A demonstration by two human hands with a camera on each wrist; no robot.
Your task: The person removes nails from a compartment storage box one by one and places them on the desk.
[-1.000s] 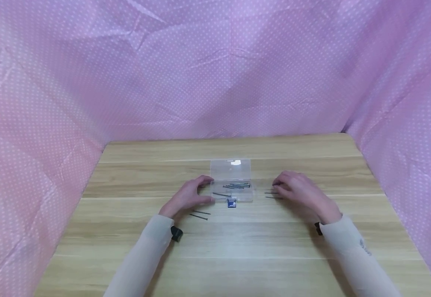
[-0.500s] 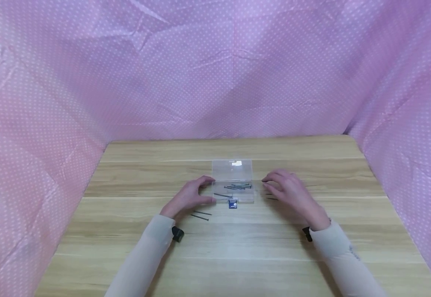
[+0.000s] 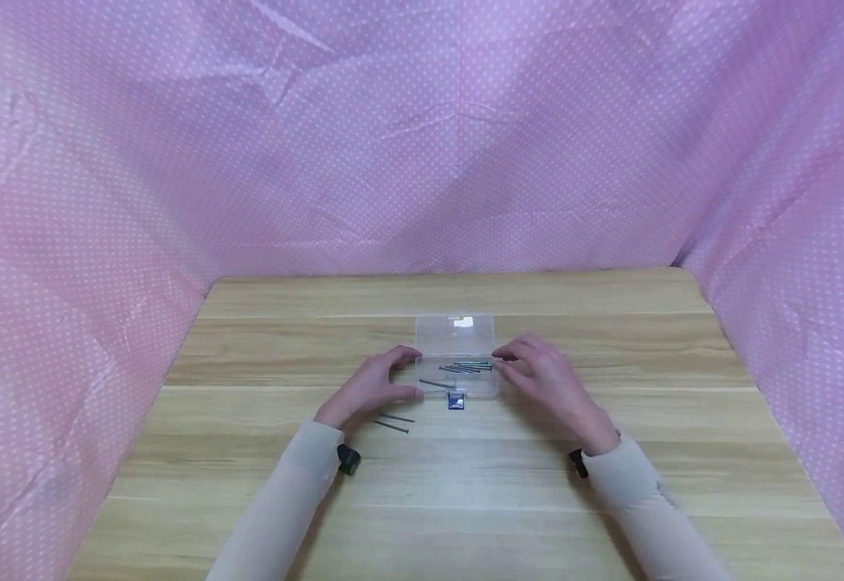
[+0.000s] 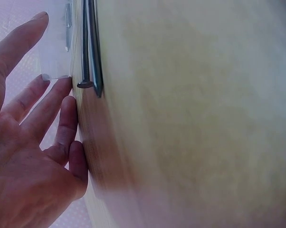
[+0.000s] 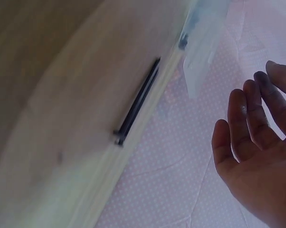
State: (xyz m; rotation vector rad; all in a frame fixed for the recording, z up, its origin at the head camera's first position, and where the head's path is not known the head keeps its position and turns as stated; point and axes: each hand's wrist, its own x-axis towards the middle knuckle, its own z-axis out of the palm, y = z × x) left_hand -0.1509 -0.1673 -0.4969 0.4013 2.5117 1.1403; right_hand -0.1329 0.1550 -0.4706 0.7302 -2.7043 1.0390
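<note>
A clear plastic box (image 3: pixel 432 390) stands open mid-table with its lid (image 3: pixel 454 335) laid back. Several nails (image 3: pixel 465 366) lie together in its right part, and another nail (image 3: pixel 436 383) sits at the front left. My left hand (image 3: pixel 369 381) holds the box's left end, thumb at the front corner and fingers at the back. My right hand (image 3: pixel 549 383) is at the right end, thumb and index fingertips beside the wall; no nail shows in it. In the right wrist view its fingers (image 5: pixel 252 111) are loosely bent. Two loose nails (image 5: pixel 138 102) lie on the table there.
Two more loose nails (image 3: pixel 393 423) lie on the wooden table (image 3: pixel 451 500) in front of the left hand. A blue-marked tab (image 3: pixel 456 401) is at the box's front edge. Pink dotted cloth (image 3: pixel 320 161) hangs behind and at both sides.
My right hand has moved left from above the loose nails to the box's right end, now hiding those nails in the head view. The left hand has stayed at the box.
</note>
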